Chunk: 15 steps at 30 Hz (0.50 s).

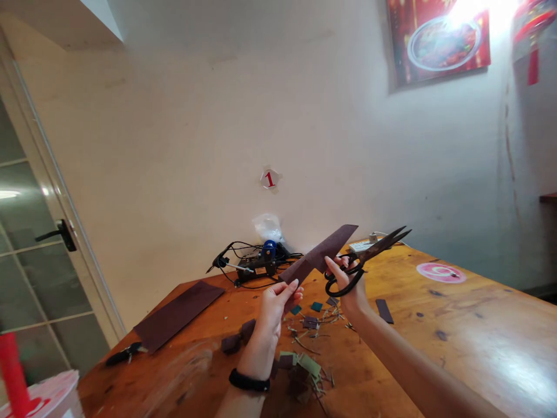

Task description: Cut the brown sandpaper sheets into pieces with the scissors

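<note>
1. Pinching the near end of a dark brown leather-like strip [315,258] between thumb and fingers, I am holding it up with my left grip [272,316], above the wooden surface [435,331].
2. Clenching black-handled shears [374,247] in my right grip [346,284], I am keeping my fingers through the bows, with the blades pointing up and away to the right.
3. Angling the strip's long axis up and rightward from my left grip, I am holding its free end nearer my right grip, just beside the blades.
4. Working over scattered offcuts [310,322], I am leaving a wider sheet [178,313] lying off to my left.
</note>
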Each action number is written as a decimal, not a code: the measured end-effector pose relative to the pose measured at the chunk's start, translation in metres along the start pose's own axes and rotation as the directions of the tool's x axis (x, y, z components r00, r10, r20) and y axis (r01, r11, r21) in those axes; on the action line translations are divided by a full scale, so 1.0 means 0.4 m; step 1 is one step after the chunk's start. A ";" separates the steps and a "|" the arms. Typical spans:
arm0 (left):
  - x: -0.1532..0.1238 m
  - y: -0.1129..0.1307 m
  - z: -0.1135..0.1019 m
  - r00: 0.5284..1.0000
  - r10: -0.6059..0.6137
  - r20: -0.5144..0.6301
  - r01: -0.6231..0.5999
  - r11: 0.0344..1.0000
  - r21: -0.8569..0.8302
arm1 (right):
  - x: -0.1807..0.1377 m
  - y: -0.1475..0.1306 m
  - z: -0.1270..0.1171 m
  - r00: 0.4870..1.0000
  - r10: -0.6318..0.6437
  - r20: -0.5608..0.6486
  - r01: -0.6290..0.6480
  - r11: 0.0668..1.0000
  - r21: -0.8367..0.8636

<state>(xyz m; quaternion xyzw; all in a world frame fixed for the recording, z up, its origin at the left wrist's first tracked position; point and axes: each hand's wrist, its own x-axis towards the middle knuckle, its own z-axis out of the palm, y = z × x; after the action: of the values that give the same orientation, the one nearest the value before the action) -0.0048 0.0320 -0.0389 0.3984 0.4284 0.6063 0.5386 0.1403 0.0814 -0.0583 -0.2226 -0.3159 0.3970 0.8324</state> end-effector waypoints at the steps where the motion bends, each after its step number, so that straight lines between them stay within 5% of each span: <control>1: 0.002 -0.001 -0.002 1.000 0.003 0.003 -0.003 1.000 0.007 | -0.001 0.000 -0.001 1.000 -0.002 0.002 0.002 1.000 -0.003; 9: 0.009 0.007 -0.023 0.999 0.036 0.035 -0.040 0.992 0.122 | 0.022 -0.002 -0.022 0.995 0.084 0.047 -0.085 0.996 0.000; 15: 0.006 0.029 -0.034 0.990 0.065 0.123 -0.103 0.937 0.333 | 0.134 -0.002 -0.134 0.954 0.281 0.104 -0.280 0.960 -0.021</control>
<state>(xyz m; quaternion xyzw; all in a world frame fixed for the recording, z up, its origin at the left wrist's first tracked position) -0.0217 0.0327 -0.0321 0.5359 0.4785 0.5231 0.4585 0.2041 0.1175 -0.0767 -0.2467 -0.3260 0.5214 0.7490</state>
